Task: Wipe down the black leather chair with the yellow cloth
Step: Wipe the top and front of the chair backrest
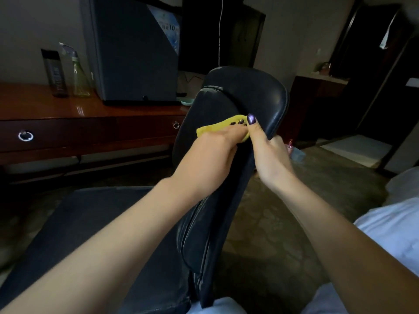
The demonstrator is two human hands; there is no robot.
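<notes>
Wiping the upper backrest of the black leather chair: left hand presses the yellow cloth there with flat fingers, right hand clamps the backrest edge. Risk: cloth may slide from under unclenched fingers; chair may shift if the grip loosens.

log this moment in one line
phase: wiping | left hand: presses yellow cloth on black leather chair backrest | right hand: grips backrest edge
</notes>
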